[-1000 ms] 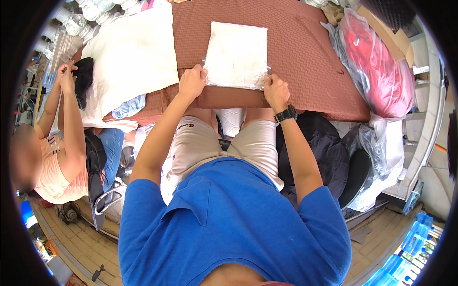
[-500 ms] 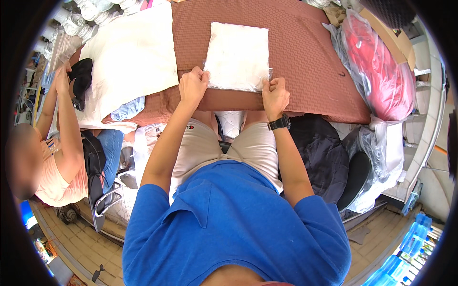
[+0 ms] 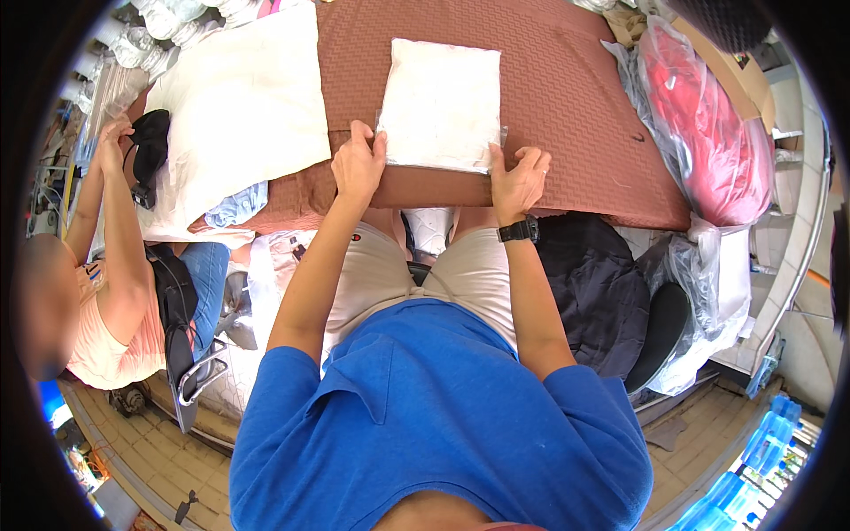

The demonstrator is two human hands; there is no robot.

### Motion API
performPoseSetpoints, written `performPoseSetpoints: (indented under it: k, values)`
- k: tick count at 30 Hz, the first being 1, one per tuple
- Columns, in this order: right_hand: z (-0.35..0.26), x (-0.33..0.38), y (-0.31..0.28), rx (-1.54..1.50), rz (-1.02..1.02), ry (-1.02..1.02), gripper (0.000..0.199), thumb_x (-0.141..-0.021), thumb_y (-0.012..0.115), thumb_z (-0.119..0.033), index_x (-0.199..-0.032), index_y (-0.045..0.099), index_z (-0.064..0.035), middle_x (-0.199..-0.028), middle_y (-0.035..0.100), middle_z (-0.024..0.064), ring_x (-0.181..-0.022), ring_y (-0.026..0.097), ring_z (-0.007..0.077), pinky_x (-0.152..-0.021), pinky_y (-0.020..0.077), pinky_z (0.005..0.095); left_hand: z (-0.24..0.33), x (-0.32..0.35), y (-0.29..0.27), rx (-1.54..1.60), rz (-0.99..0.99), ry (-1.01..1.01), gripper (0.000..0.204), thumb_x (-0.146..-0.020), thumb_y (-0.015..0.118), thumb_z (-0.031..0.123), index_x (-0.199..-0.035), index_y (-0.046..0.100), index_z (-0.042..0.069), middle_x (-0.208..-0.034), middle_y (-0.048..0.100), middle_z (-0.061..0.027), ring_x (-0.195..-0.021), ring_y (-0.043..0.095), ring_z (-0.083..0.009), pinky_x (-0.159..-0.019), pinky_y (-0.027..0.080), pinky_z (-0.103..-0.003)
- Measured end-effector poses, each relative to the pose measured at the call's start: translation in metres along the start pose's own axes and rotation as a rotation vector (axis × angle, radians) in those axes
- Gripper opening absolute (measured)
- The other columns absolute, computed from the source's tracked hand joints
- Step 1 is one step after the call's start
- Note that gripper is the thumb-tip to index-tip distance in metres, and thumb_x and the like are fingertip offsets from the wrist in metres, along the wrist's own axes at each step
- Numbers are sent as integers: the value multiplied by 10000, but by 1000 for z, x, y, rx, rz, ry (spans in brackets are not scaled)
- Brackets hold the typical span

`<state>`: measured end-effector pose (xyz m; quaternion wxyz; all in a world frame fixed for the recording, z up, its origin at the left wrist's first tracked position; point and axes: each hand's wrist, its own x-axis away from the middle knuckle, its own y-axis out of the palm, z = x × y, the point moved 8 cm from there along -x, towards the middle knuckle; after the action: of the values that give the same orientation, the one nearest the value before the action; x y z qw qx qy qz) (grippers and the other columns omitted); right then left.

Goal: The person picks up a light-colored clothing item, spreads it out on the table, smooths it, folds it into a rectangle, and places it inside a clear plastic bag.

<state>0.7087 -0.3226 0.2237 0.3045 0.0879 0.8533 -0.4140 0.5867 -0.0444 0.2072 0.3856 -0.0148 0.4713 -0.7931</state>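
Both hands have slid to the packet's (image 3: 440, 104) near corners at the table (image 3: 575, 115) edge; left hand (image 3: 357, 165) and right hand (image 3: 518, 181) pinch them. Even pressure would keep it flat.

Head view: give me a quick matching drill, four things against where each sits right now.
Things:
1. white bagged packet
2. red bundle in clear plastic
3. black wristwatch
4. white cloth

Places:
A. on the right hand's wrist
B. far right side of the brown table cover
C. between both hands at the near table edge, left hand on its corner
D. spread left of the packet

Pairs: 1-C, 2-B, 3-A, 4-D
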Motion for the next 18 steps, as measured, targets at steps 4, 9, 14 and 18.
performPoseSetpoints:
  k: [4, 9, 14, 18]
  values:
    - [7, -8, -13, -32, 108, 35, 219, -924, 700, -200, -1015, 582, -41, -1038, 545, 144, -944, 548, 371, -797, 443, 477, 7, -5, -24, 90, 158, -15, 179, -927, 645, 126, -1058, 560, 37, -926, 645, -172, -792, 640, -366, -703, 512, -462]
    - [-78, -14, 0, -359, -140, -368, 307, -965, 611, -162, -1243, 594, -33, -1389, 523, 167, -1274, 469, 410, -1028, 376, 553, 78, -3, -1, 72, 60, 526, 403, -928, 638, 115, -1315, 549, 50, -1382, 527, -173, -1248, 526, -375, -1046, 407, -511]
    - [-83, -29, 62, -143, -288, -429, 523, -992, 569, -330, -1471, 491, -135, -1598, 352, 145, -1448, 317, 428, -1161, 268, 595, 68, -34, 46, -87, -117, 541, 599, -1004, 510, 433, -1543, 397, 195, -1643, 268, -104, -1517, 212, -356, -1207, 180, -594]
    - [-62, -30, 82, -78, -377, -374, 564, -1005, 520, -448, -1520, 453, -228, -1648, 270, 121, -1494, 250, 419, -1183, 238, 606, 61, -36, 59, -108, -204, 486, 654, -1008, 454, 530, -1583, 331, 245, -1673, 214, -83, -1539, 161, -365, -1212, 155, -610]
